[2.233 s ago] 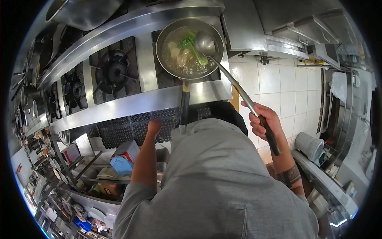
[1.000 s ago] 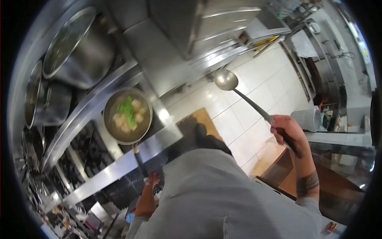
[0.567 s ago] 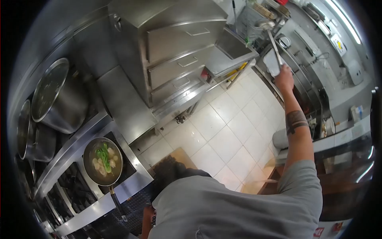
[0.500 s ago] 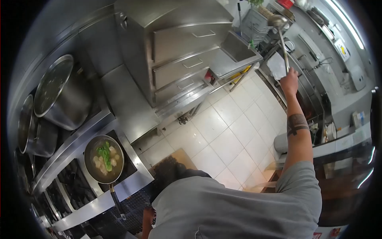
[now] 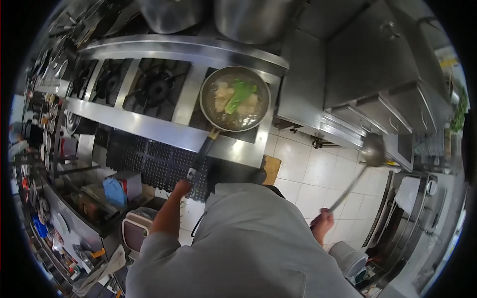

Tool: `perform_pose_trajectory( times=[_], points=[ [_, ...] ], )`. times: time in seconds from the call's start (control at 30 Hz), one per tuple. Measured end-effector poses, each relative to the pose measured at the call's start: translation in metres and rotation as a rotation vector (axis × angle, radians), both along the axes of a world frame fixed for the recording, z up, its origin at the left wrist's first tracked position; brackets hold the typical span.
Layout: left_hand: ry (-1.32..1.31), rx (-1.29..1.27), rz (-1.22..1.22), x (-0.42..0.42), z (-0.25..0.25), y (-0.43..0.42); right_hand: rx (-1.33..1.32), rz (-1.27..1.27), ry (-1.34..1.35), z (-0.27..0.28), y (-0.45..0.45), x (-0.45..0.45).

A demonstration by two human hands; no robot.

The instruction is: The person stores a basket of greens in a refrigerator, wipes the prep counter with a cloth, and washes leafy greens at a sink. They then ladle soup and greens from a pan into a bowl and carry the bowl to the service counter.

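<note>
A pan [image 5: 236, 99] of bubbling liquid sits on the rightmost visible burner, with green leaves and pale pieces in it. Its dark handle [image 5: 201, 153] points down towards me. At the handle's metal tip is my left hand [image 5: 183, 188]; its fingers are hidden, and whether it grips the handle I cannot tell. My right hand [image 5: 324, 220] is closed round the lower end of a long ladle [image 5: 373, 149], held over the floor to the right of the stove. The ladle's bowl is up and away from me, near the drawers.
Large pots [image 5: 256, 20] stand behind the stove. Left of the pan are bare burners [image 5: 156, 87]. A steel drawer cabinet [image 5: 372, 64] is at the right, with a bucket [image 5: 348, 258] at lower right. A counter with containers [image 5: 121, 188] lies at lower left.
The view has swung back towards the stove. My right arm, stretched out to the far right before, has come back in with the ladle. My left hand now shows by the pan handle's tip.
</note>
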State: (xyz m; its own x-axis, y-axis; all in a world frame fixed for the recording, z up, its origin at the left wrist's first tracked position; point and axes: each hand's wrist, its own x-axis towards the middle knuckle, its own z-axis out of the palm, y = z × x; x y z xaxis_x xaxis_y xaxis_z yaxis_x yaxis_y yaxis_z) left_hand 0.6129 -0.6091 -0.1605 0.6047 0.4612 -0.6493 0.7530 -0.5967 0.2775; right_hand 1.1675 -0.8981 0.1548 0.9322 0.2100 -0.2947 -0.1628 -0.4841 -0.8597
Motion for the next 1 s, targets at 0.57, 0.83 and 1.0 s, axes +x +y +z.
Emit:
perform_pose_trajectory(
  times=[0.57,0.83,1.0],
  points=[
    [-0.328,0.207,0.855,0.029,-0.029,0.169,-0.56,0.936,-0.467,0.008,0.274,-0.097],
    [-0.367,0.147,0.899,0.029,0.012,0.175,-0.123,0.496,0.731,0.039,0.302,-0.142],
    [-0.302,0.081,0.721,0.013,-0.033,0.176,0.008,0.444,0.897,0.051,0.289,-0.152]
  ],
)
